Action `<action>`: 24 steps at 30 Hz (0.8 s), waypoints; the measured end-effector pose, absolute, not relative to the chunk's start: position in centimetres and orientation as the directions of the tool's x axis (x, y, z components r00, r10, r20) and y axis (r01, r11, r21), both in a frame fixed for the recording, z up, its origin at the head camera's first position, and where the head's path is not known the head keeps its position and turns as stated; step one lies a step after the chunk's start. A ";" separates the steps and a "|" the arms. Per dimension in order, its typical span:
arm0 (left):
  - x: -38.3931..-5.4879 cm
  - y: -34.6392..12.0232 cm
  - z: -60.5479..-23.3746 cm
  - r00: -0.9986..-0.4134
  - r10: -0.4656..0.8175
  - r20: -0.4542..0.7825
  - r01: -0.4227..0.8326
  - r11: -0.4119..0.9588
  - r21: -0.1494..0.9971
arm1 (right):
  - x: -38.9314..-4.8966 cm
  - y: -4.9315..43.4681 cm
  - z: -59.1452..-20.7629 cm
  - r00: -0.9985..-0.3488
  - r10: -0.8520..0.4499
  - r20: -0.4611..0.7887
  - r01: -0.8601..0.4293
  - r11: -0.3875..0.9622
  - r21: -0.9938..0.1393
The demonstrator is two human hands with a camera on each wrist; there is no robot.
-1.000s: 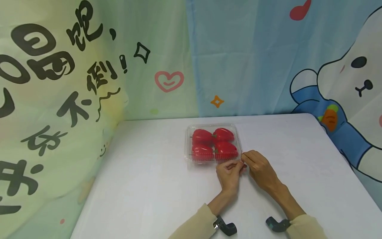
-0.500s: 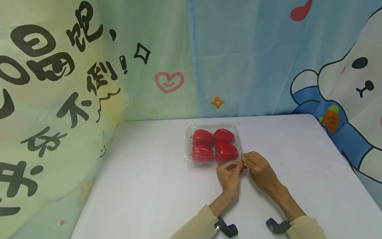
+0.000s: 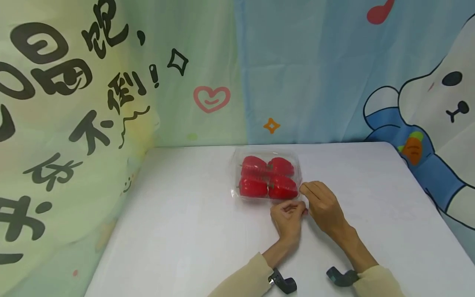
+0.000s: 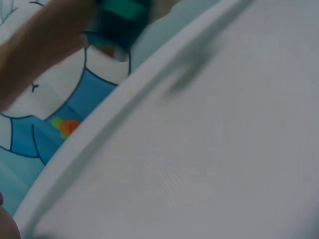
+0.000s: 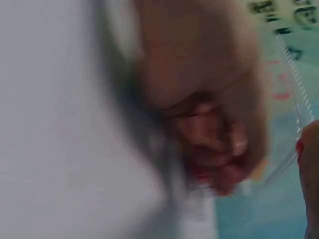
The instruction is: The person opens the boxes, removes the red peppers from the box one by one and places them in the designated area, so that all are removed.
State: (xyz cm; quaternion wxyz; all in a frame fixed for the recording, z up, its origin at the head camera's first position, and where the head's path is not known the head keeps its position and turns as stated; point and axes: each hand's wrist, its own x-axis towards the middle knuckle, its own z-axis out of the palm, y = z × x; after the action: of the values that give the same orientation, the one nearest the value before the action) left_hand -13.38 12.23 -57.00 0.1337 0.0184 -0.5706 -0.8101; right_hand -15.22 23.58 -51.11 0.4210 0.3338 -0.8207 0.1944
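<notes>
Grip, right hand (image 3: 324, 206): nearly closed, thumb and fingertips pinching the clear plastic container (image 3: 236, 171) at its near right corner, just right of the frame's centre.
Grip, left hand (image 3: 287, 216): fingers curled, thumb and fingertips brought together on the container's edge at that same corner, just below the right fingertips; the exact spot of contact is too small to make out.
Clear plastic container: in the middle of the frame, toward the far side of the white table (image 3: 167, 231).
Red peppers (image 3: 253, 186): four, glossy, with green stems, set two by two inside the container.
Ribbed lid edge (image 5: 295, 72): in the right wrist view it slants down the right side; in the head view its ribs cross over the peppers.
Sleeves (image 3: 243, 278): pale beige, entering at the bottom of the frame, a dark wrist device (image 3: 285, 284) beside the left cuff and another (image 3: 341, 277) beside the right.
Backdrop (image 3: 297, 82): green and blue cloth, large black characters (image 3: 89, 130) at left, a white cartoon animal (image 3: 415, 95) in blue at right.
Left wrist view: mostly tabletop, with a blurred forearm at upper left.
</notes>
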 end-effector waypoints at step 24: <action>-12.3 3.6 -52.5 -0.997 0.070 0.025 0.020 -0.083 0.996 | -18.9 24.4 -44.9 -0.718 0.001 0.696 -0.523 0.659 -0.540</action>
State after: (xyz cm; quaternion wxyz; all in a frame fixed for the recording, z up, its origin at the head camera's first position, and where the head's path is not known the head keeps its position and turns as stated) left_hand -12.30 3.56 -52.54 -0.0170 -0.0329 -0.6770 -0.7351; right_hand -18.93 24.36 -44.93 0.3423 0.1547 -0.8441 0.3826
